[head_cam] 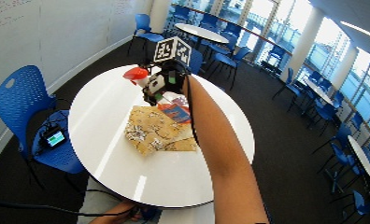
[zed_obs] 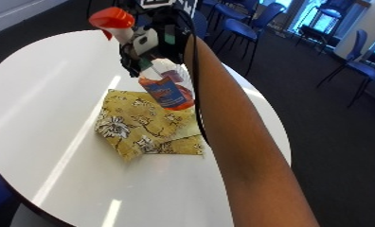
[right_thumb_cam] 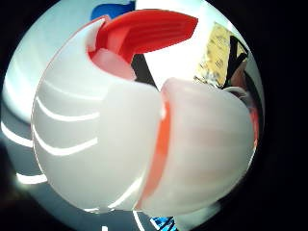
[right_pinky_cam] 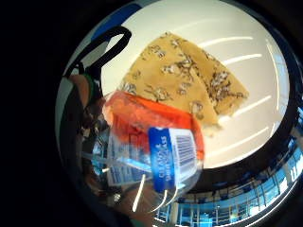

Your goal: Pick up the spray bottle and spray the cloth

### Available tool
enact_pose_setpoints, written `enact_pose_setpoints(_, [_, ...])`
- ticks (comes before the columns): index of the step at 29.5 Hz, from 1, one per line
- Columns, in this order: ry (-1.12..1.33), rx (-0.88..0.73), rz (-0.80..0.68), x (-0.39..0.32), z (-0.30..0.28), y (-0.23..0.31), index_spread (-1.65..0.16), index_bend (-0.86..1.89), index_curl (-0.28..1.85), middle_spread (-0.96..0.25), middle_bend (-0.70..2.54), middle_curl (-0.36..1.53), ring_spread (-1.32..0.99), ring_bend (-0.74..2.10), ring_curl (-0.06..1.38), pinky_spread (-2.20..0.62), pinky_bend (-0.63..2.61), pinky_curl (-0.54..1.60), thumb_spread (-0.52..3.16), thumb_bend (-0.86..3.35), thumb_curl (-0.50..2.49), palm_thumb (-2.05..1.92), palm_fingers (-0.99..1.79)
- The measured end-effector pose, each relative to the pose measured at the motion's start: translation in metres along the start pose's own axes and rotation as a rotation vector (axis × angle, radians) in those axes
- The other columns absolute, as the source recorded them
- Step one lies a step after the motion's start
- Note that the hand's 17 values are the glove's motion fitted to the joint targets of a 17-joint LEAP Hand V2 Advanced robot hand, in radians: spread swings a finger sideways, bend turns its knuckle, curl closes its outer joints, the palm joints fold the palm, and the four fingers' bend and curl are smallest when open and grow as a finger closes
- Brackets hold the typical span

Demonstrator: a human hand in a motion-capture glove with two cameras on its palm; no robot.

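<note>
Nearest, the bare forearm reaches out to the gloved right hand, which grips the spray bottle aloft over the yellow floral cloth on the round white table. Pick-up looks done; next, aim the red nozzle downward and squeeze.

Bright daylight from windows — glare streaks on table.

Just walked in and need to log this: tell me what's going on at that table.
A person's gloved right hand holds a spray bottle in the air above a round white table. A yellow patterned cloth lies folded on the table right under the bottle. The bottle's red nozzle points out to the side, not down at the cloth. No spray shows.
</note>
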State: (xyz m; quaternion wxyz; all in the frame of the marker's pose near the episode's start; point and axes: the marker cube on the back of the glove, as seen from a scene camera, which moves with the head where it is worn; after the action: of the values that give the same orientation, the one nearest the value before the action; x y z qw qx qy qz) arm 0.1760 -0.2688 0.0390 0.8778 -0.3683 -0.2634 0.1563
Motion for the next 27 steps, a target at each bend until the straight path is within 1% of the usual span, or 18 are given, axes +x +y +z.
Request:
enact_pose_setpoints(7, [-0.217,0.218,-0.236,-0.032,-0.024,-0.002,-0.31,0.3,0.57,-0.2,0.58,0.51,-0.23,0.44,0.45,-0.18,0.19,0.34,0.37,-0.03,0.84,0.95,1.25])
enact_pose_setpoints(12, [-0.384,0.39,-0.361,-0.051,-0.032,-0.017,-0.31,0.3,0.57,-0.2,0.58,0.51,-0.22,0.43,0.45,-0.16,0.19,0.35,0.37,-0.03,0.84,0.96,1.25])
enact_pose_setpoints(15, [-0.467,0.521,-0.415,-0.061,-0.033,-0.028,-0.31,0.3,0.57,-0.19,0.58,0.51,-0.22,0.43,0.45,-0.16,0.19,0.35,0.36,-0.03,0.84,0.96,1.25])
enact_pose_setpoints(20, [-0.575,0.739,-0.425,-0.071,-0.026,-0.055,-0.31,0.3,0.57,-0.19,0.57,0.51,-0.21,0.43,0.45,-0.17,0.2,0.35,0.36,-0.03,0.84,0.97,1.26])
enact_pose_setpoints(23, [-0.626,0.79,-0.386,-0.075,-0.01,-0.076,-0.31,0.29,0.57,-0.19,0.57,0.51,-0.21,0.42,0.45,-0.19,0.21,0.36,0.36,-0.03,0.84,0.96,1.27])
enact_pose_setpoints(27, [-0.672,0.816,-0.325,-0.072,0.009,-0.094,-0.3,0.29,0.57,-0.19,0.57,0.51,-0.21,0.42,0.45,-0.21,0.22,0.37,0.35,-0.03,0.84,0.95,1.27])
